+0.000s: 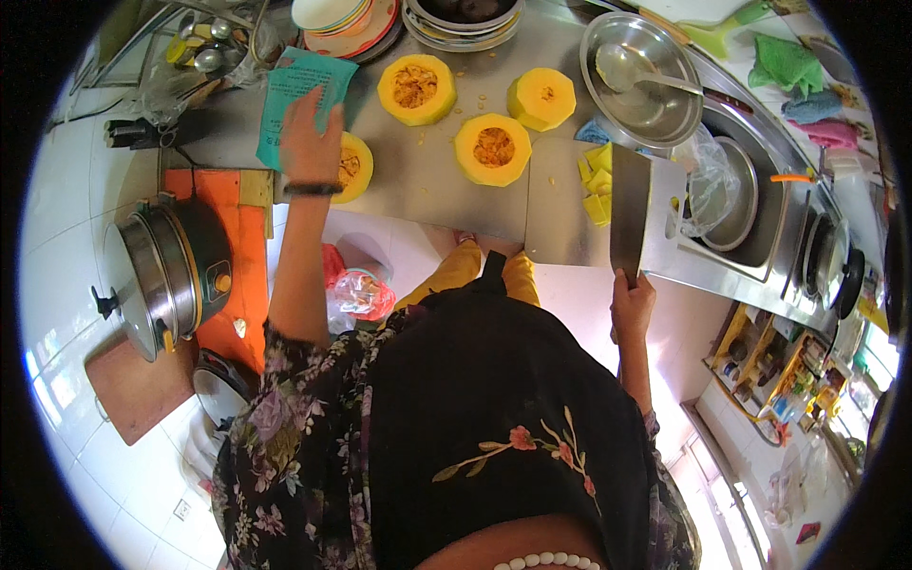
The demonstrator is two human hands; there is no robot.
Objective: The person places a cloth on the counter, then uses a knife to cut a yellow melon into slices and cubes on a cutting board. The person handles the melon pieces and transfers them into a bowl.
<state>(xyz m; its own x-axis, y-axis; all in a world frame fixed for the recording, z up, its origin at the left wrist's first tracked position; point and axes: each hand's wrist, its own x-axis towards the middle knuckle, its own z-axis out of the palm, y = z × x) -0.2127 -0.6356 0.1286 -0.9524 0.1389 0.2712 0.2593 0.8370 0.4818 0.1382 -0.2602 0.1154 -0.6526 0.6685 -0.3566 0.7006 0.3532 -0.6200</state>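
Note:
My left hand (311, 142), blurred, is over a teal printed plastic bag (285, 85) and partly covers a pumpkin piece (356, 169). Its fingers look apart and grasp nothing visible; whether it touches either thing I cannot tell. In my right hand (633, 308) is the handle of a cleaver, its broad blade (627, 206) pointing away from me over a metal cutting board (664, 206). Green-yellow pumpkin chunks (598, 178) lie along the blade's left side. Three more cut pumpkin pieces, one at the back left (417, 89), one at the right (545, 100) and one nearer (493, 149), rest on the steel counter (420, 174).
A steel bowl with a ladle (641, 82) stands at the back right, beside the sink (762, 235). Stacked plates (463, 32) are at the back. An electric steamer pot (171, 271) stands left on an orange surface (249, 285). Loose seeds dot the counter.

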